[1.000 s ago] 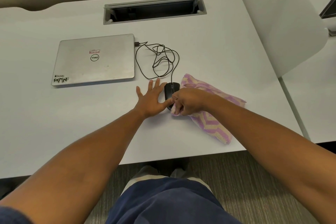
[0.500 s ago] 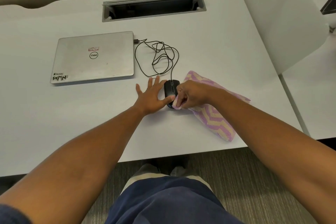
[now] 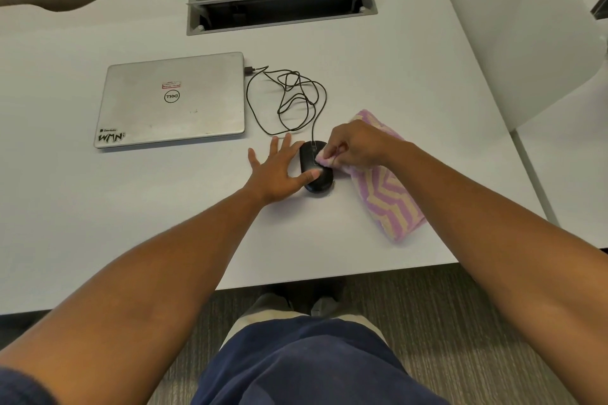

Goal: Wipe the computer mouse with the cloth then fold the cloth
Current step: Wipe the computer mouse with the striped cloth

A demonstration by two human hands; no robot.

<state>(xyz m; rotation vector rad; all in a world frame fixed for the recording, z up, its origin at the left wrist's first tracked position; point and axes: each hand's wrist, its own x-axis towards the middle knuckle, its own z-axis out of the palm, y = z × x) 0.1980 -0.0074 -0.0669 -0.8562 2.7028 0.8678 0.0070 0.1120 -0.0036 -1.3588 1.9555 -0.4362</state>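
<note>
The black computer mouse (image 3: pixel 315 171) sits on the white worktop (image 3: pixel 378 76) at centre frame, its cable (image 3: pixel 289 99) looping up toward the closed silver laptop (image 3: pixel 174 100) at upper left. The left hand (image 3: pixel 279 171) lies flat just left of the mouse, fingers spread on the worktop and the thumb pressed onto the mouse's near-left side. This looks like a brace, so the light mouse does not slide or turn under the rubbing. That grip is open: it holds nothing and only pins the mouse.

The right hand (image 3: pixel 357 145) reaches in from the right with its grip closed on a bunched corner of the pink and cream zigzag cloth (image 3: pixel 391 200). The pinched corner touches the top of the mouse near the buttons. Pinching a small wad seems meant to give a firm, pointed pad for that narrow surface. The rest of the cloth trails loose on the worktop under the right wrist, running toward the lower right near the front edge.

Judging by this, wiping is under way, and the folding is not yet begun.
</note>
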